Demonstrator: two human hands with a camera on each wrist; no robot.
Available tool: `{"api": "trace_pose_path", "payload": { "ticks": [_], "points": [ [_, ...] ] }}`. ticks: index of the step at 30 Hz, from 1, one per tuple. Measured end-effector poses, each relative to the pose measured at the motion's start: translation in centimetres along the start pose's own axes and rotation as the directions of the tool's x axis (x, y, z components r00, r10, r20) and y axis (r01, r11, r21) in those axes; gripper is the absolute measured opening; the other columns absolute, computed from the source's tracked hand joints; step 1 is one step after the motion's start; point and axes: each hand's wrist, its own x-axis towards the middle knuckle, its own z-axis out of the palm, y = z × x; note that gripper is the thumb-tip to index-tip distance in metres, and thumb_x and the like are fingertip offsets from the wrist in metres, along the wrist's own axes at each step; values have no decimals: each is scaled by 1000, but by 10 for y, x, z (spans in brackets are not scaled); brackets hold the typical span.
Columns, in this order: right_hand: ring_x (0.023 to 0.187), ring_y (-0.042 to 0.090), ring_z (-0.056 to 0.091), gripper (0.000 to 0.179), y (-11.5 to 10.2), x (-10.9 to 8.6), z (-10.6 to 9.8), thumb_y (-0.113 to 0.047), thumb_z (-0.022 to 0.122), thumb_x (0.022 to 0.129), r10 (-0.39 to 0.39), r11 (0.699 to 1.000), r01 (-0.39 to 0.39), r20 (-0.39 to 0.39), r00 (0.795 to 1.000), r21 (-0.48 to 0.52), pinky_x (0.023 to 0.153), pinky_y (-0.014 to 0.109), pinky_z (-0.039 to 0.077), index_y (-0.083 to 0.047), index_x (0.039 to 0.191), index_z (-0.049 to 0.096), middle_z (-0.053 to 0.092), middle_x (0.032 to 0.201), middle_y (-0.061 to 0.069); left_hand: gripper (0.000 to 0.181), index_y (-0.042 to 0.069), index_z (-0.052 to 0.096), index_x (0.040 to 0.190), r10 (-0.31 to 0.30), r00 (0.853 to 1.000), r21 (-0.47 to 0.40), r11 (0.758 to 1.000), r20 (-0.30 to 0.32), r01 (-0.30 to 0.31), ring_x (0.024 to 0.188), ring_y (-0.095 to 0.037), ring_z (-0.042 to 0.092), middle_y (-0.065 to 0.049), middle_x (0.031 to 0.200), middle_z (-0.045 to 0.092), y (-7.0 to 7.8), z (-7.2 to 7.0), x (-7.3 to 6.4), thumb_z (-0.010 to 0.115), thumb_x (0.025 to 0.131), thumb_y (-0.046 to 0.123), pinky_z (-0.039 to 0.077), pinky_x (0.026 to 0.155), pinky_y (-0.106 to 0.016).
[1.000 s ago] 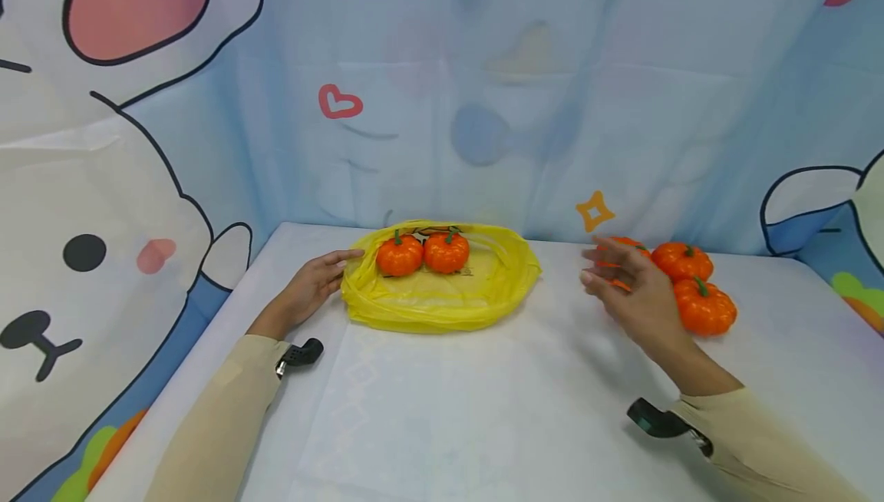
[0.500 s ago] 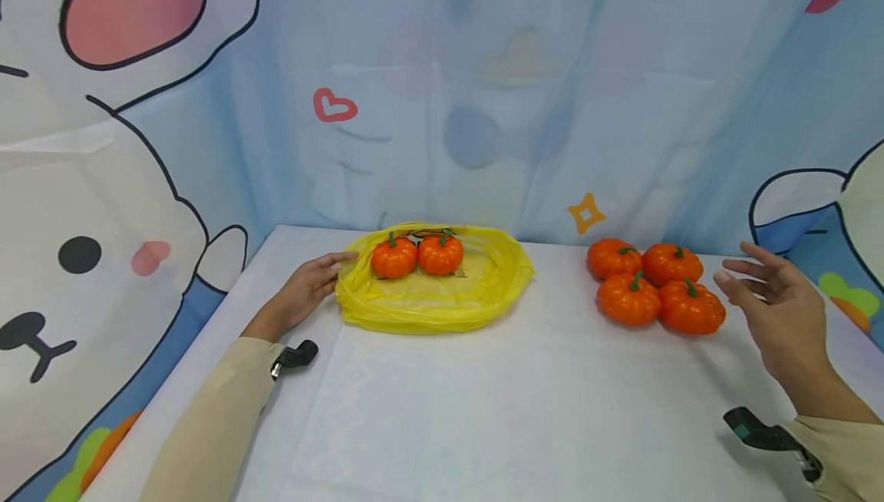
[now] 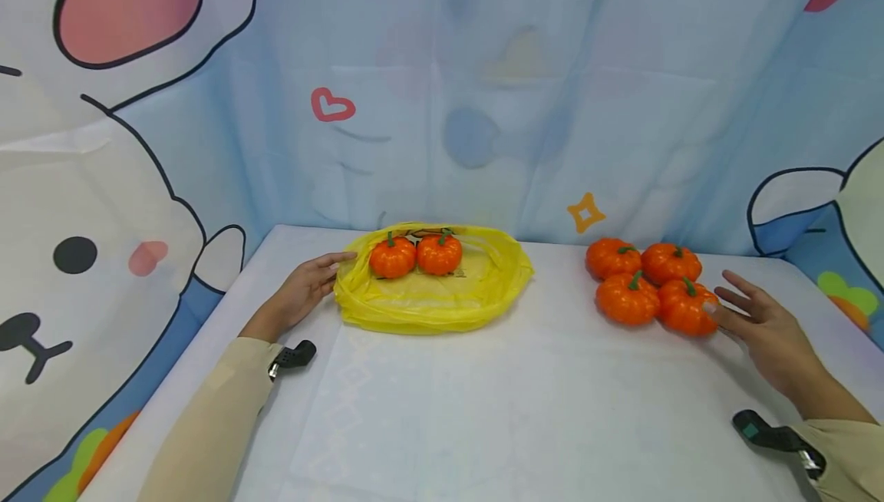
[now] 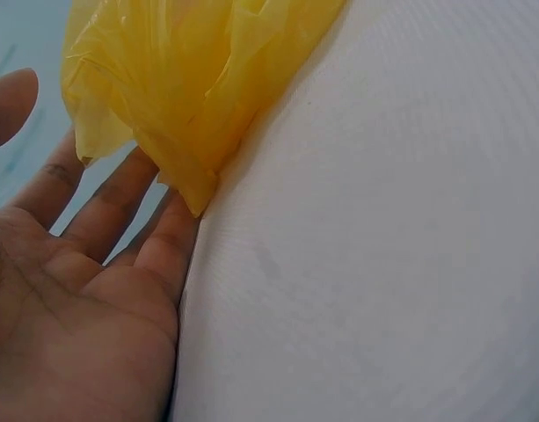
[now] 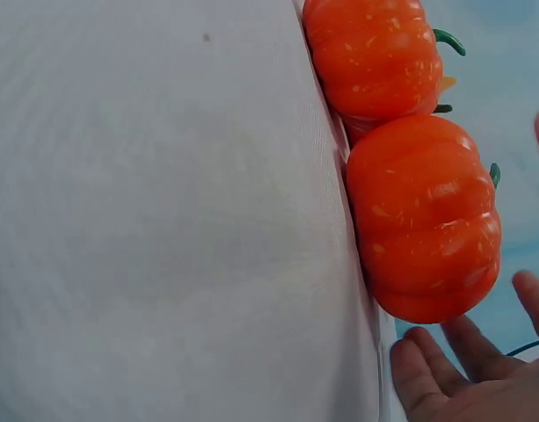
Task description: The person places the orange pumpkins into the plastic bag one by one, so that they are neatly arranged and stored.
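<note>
A yellow plastic bag (image 3: 428,314) lies spread wide on the table, two small orange pumpkins (image 3: 392,258) side by side on its left part. My left hand (image 3: 298,295) rests at the bag's left end, fingers extended; in the left wrist view they sit behind the yellow plastic (image 4: 190,97). On the right side several more pumpkins stand in a tight cluster. The front right one, an orange pumpkin (image 3: 687,310) with a green stem, is nearest my right hand (image 3: 773,337). That hand's fingers are spread, the thumb overlapping the pumpkin's right edge; contact is unclear.
A white cloth covers the table (image 3: 483,410). Behind it hangs a pale blue curtain (image 3: 414,164) printed with cartoon figures, which also runs along the left side. The other clustered pumpkins (image 3: 627,300) touch or nearly touch one another.
My right hand has moved from over the cluster to its right side, then lowered and come in leftward beside the front right pumpkin. The left hand stays at the bag.
</note>
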Motion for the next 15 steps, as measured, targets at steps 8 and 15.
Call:
{"api": "trace_pose_path", "payload": {
  "ticks": [8,15],
  "points": [
    [141,60,0,88,-2,2,3,-47,57,97,34,998,-37,62,998,48,106,79,14,-35,156,-7,-7,158,33,45,1,38,150,-4,1000,2,1000,-7,4,150,-27,23,-7,165,17,1,0,-1,35,106,14,47,96,-10],
    [138,60,11,89,2,2,5,-45,60,96,10,1000,-10,65,998,-4,106,76,21,-29,158,-1,2,158,36,45,2,39,150,-13,1000,14,1000,-10,13,150,-25,23,-5,165,18,1,0,0,36,106,16,46,99,-12]
  ]
}}
